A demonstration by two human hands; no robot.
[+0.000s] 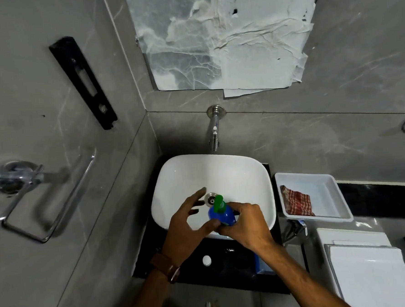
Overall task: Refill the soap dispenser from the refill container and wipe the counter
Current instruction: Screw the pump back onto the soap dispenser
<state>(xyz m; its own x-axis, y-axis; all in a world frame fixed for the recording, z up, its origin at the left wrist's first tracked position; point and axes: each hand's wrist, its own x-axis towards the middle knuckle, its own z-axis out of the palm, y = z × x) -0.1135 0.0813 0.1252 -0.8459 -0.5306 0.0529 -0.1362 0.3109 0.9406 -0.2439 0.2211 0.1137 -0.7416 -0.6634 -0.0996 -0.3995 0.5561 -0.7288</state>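
Note:
A blue soap dispenser (224,214) with a green pump head (218,202) is held over the white basin (174,178). My right hand (247,224) grips its body from the right. My left hand (187,219) is beside it on the left, fingers spread, thumb touching the bottle's lower side. A small white cap (206,260) lies on the black counter (227,265) in front of the basin. A blue object (263,266), possibly the refill container, shows partly under my right forearm. A red checked cloth (297,202) lies in a white tray (329,193) to the right.
A chrome tap (214,133) sticks out of the wall above the basin. A chrome towel holder (45,201) is on the left wall. A white toilet tank and lid (369,261) stand at lower right. The basin's drain (210,198) sits just behind the pump.

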